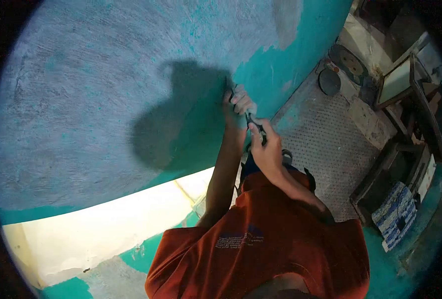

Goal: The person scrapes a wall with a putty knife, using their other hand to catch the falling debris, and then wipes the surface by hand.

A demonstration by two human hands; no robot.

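On the left side, the wall is mostly bare grey, with teal paint only in patches and along the right edge; under it runs a cream band. One dark shadow of the person falls on the grey part. Next, at the border of grey and teal, one scraper is against the wall. The left hand has its fingers pressed together on the blade end, and the right hand has its fingers wrapped tight around the dark handle below. I judge the tool is light and stiff, with a thin edge that can slip on plaster, so the handle is the place to grip and the blade's flat back is for pushing. Below is an orange shirt. To the right, the patterned metal floor carries two round discs, and one blue-white woven sack lies near wooden furniture.
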